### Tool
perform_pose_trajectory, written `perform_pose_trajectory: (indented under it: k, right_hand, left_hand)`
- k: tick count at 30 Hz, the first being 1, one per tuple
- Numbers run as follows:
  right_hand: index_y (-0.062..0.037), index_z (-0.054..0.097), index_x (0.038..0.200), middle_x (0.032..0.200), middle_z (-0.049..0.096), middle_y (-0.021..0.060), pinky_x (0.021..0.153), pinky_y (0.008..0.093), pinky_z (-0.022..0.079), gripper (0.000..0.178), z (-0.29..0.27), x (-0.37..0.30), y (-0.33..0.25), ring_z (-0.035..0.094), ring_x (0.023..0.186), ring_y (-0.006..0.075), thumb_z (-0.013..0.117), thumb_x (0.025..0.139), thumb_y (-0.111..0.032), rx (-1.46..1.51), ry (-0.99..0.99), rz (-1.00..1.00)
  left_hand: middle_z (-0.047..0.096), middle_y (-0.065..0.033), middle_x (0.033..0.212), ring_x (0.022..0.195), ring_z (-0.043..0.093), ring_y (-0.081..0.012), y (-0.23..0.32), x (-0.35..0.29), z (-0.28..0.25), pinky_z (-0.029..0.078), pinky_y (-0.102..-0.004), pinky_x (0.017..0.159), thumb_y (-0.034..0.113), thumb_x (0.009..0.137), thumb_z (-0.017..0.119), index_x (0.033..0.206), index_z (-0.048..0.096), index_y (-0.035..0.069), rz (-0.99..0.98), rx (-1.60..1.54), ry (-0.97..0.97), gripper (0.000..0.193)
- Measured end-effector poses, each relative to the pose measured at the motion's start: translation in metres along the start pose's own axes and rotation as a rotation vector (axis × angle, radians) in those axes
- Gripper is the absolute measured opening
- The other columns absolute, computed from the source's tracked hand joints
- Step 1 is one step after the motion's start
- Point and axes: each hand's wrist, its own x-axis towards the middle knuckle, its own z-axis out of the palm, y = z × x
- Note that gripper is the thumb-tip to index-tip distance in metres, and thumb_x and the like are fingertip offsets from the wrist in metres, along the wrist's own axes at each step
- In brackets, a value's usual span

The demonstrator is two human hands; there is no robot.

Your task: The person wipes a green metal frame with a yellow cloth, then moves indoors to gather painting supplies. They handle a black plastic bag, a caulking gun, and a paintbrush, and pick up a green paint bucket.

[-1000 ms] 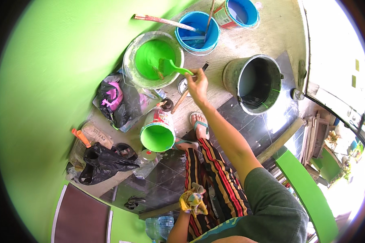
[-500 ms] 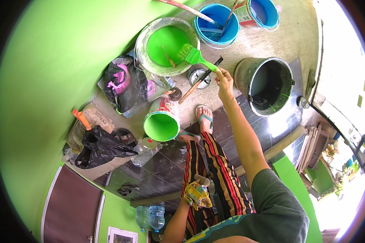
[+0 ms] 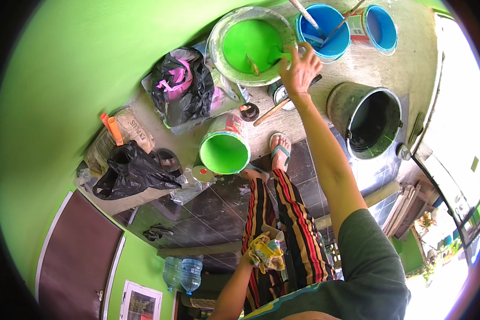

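My right hand (image 3: 302, 70) reaches over the near right rim of a wide paint-crusted tub (image 3: 217, 64) of bright green paint. Its bent fingers are at the handle of a green paintbrush (image 3: 276, 55), whose bristle end points down into the tub and is mostly hidden. A thin paint-smeared stick (image 3: 252, 65) stands in the paint. Low in front of my striped trousers, my left hand (image 3: 245, 265) is closed on a crumpled yellow cloth (image 3: 266, 253). A greyish-brown flat piece (image 3: 272, 233) sticks out beside the cloth; I cannot make out its kind.
Two blue-lined buckets (image 3: 336, 49) stand at the back right, one with poles in it. A dark bucket (image 3: 333, 106) is at right. A tipped green-lined pail (image 3: 225, 152) lies near my feet. Black plastic bags (image 3: 138, 173) lie along the green wall. A wooden-handled tool (image 3: 272, 112) rests by a can.
My right hand has moved away from me with the paintbrush, from above the tub's side down to its rim, tilting the bristles downward. My left hand still holds the cloth. The view has shifted.
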Motion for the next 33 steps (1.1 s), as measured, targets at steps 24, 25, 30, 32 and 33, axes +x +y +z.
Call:
perform_pose_trajectory:
  k: [24,25,30,32,33]
  right_hand:
    - [-0.0122,0.075,0.093,0.121,0.053,0.01,0.099,0.042,0.032,0.028,-0.026,-0.023,0.066,0.043,0.111,0.0324,0.066,0.082,-0.036,0.288,-0.454,0.155]
    - [-0.0118,0.075,0.093,0.122,0.053,0.0115,0.1,0.0427,0.03,0.029,-0.026,-0.025,0.069,0.043,0.111,0.0329,0.065,0.082,-0.037,0.34,-0.465,0.176]
    - [-0.0104,0.074,0.093,0.121,0.054,0.0122,0.102,0.0419,0.026,0.034,-0.018,-0.03,0.071,0.047,0.109,0.0316,0.066,0.081,-0.04,0.382,-0.447,0.234]
    - [-0.0095,0.074,0.093,0.121,0.054,0.0134,0.101,0.0428,0.028,0.036,-0.015,-0.03,0.071,0.046,0.111,0.0332,0.066,0.08,-0.042,0.37,-0.473,0.231]
    - [-0.0091,0.074,0.093,0.12,0.054,0.0139,0.1,0.0433,0.029,0.036,-0.013,-0.03,0.07,0.046,0.112,0.0333,0.066,0.08,-0.042,0.346,-0.472,0.225]
  left_hand:
    - [0.067,-0.0142,0.1,0.085,0.067,-0.0296,0.001,0.005,-0.038,0.058,-0.043,0.069,0.039,0.097,0.046,0.116,0.058,0.004,0.064,0.051,-0.091,0.042]
    - [0.067,-0.0144,0.1,0.086,0.067,-0.0302,0.001,0.002,-0.04,0.058,-0.0438,0.07,0.04,0.096,0.046,0.117,0.057,0.004,0.085,0.073,-0.043,0.042]
    - [0.063,-0.0152,0.112,0.096,0.065,-0.0301,0.004,0.006,-0.066,0.056,-0.045,0.079,0.033,0.097,0.047,0.124,0.053,0.007,0.083,0.064,-0.141,0.038]
    - [0.061,-0.0152,0.116,0.1,0.063,-0.0299,0.004,0.004,-0.07,0.055,-0.045,0.083,0.031,0.097,0.047,0.126,0.052,0.007,0.099,0.092,-0.163,0.038]
    - [0.06,-0.0152,0.117,0.103,0.063,-0.0297,0.005,0.003,-0.085,0.055,-0.0449,0.084,0.03,0.097,0.047,0.127,0.051,0.007,0.146,0.128,-0.106,0.038]
